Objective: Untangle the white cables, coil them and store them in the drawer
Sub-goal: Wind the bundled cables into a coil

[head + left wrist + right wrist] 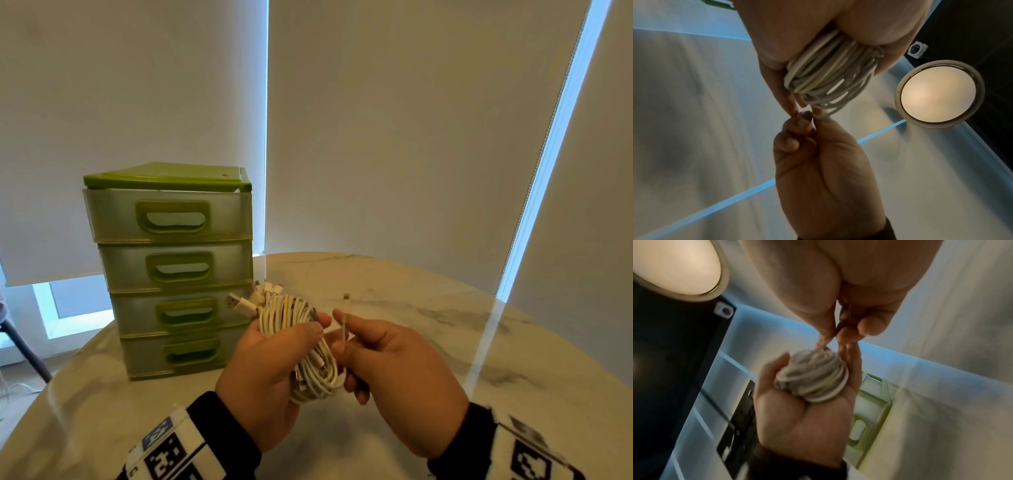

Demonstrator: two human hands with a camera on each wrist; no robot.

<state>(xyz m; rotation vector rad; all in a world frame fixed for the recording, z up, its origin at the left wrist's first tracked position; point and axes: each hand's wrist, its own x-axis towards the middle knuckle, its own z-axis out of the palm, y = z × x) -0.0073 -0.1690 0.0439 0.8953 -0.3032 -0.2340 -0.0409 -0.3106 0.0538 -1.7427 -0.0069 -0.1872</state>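
A thick bundle of coiled white cables (pixel 301 346) lies in my left hand (pixel 270 373), whose fingers and thumb curl round it above the table. Several USB plugs (pixel 251 298) stick out of the bundle's top left. My right hand (pixel 387 366) pinches one loose cable end (pixel 345 317) upright between thumb and forefinger, close beside the bundle. The left wrist view shows the coil (pixel 830 76) in the left palm with the right hand (pixel 818 162) below it. In the right wrist view the coil (pixel 813 378) is blurred. The green drawer unit (pixel 171 270) stands at the left, all its drawers closed.
The round marble table (pixel 445 342) carries only the drawer unit. Window blinds (pixel 394 120) hang behind it. A dark chair leg (pixel 24 349) shows at the far left, below the table edge. A round ceiling lamp (pixel 939 94) appears in the wrist views.
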